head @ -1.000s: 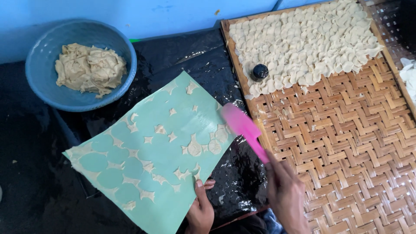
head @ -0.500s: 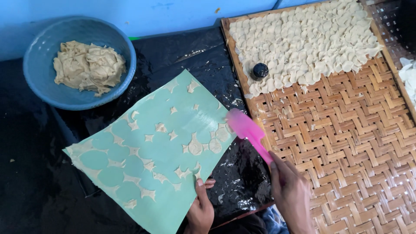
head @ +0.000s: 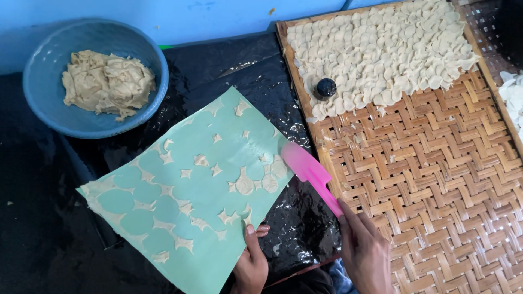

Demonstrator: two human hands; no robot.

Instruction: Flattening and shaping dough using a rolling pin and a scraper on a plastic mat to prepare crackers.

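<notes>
The left hand (head: 251, 265) pinches the near edge of a pale green sheet (head: 190, 190), thumb on top and fingers curled beneath, so the sheet lies tilted over the desk (head: 43, 228), which is covered in shiny black plastic. The sheet bears thin dough scraps (head: 188, 174) — star-like leftovers between round bare patches where discs were cut out — and a few whole round pieces near its right edge. The right hand (head: 364, 253) is closed around the handle of a pink spatula (head: 310, 173), whose flat blade touches the right edge of the sheet, just beside those round pieces. To the right of the sheet lies a woven bamboo tray (head: 436, 190) with a wooden frame; its far half is covered with overlapping pale dough discs (head: 381, 49), while its near half is bare weave. A small dark round object (head: 326, 87) sits among the discs near the tray's left rim; what it is cannot be told. At the far left of the desk stands a blue bowl (head: 38, 103) holding a lump of beige dough (head: 107, 83), well apart from both hands. A blue wall (head: 190, 13) runs behind the bowl and the tray. At the right edge of the view a few more pale pieces show — only partly in view.
</notes>
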